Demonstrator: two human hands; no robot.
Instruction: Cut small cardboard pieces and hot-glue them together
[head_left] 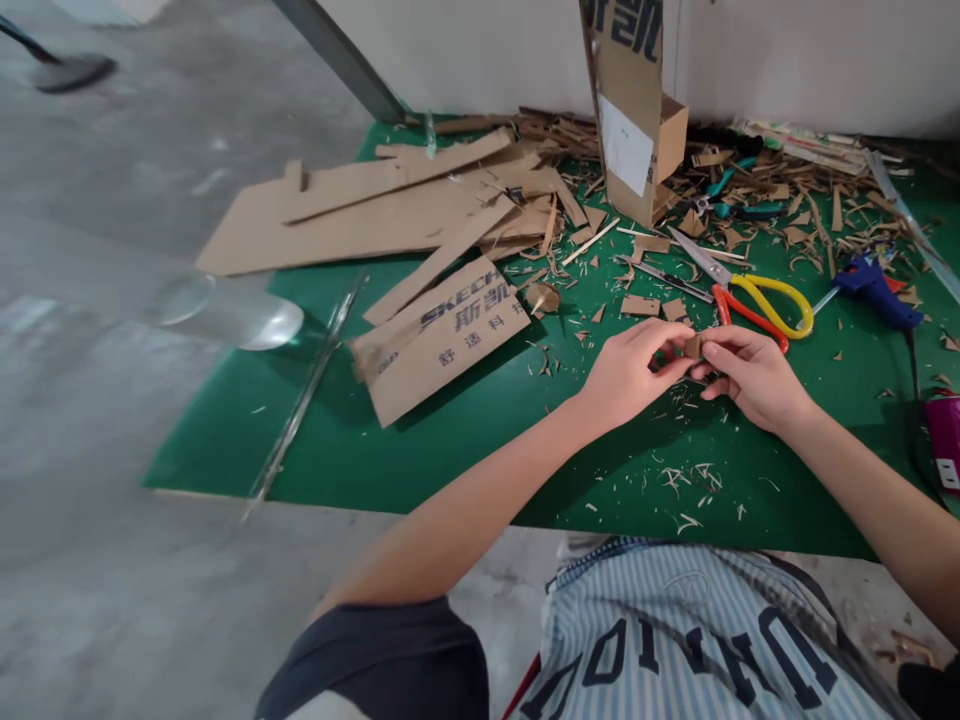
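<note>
Between my two hands, over the green table, is a small piece of brown cardboard (693, 347). My left hand (632, 370) pinches it with thumb and fingertips from the left. From the right, the thumb and forefinger of my right hand (757, 375) close on the same piece. Just beyond my fingers lie scissors (769, 297) with one yellow and one red handle. Beside the scissor blades rests a slim metal tool (667, 280), perhaps a knife or tweezers. A few small cardboard scraps (641, 306) sit close to my left fingertips.
Right of the scissors lies a blue glue gun (877, 290). A tall cardboard structure (626, 120) stands at the back among heaped scraps and teal-handled pliers (731, 195). Printed cardboard (450, 340), long cardboard sheets (337, 220), and a clear cylinder (232, 313) occupy the left of the green table (480, 440).
</note>
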